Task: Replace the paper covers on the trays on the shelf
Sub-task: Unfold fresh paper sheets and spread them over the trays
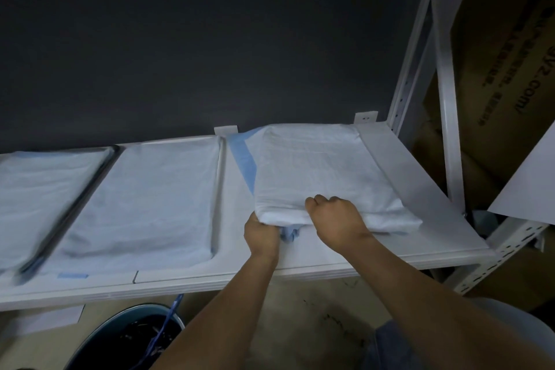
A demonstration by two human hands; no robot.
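A white shelf [324, 255] carries three trays. The right tray is wrapped in a white paper cover [318, 171] with a blue underside showing along its left edge [244, 159]. My left hand [261, 231] grips the cover's near left corner, where blue paper is bunched under it. My right hand [333, 216] is curled over the near edge of the same cover, pinching the paper. The middle tray [156, 192] and the left tray [39, 186] lie flat under white paper covers.
A white metal rack upright [444, 99] stands at the right, with cardboard boxes [510, 69] behind it. A dark round bin [132, 339] sits on the floor below the shelf. A dark wall rises behind the shelf.
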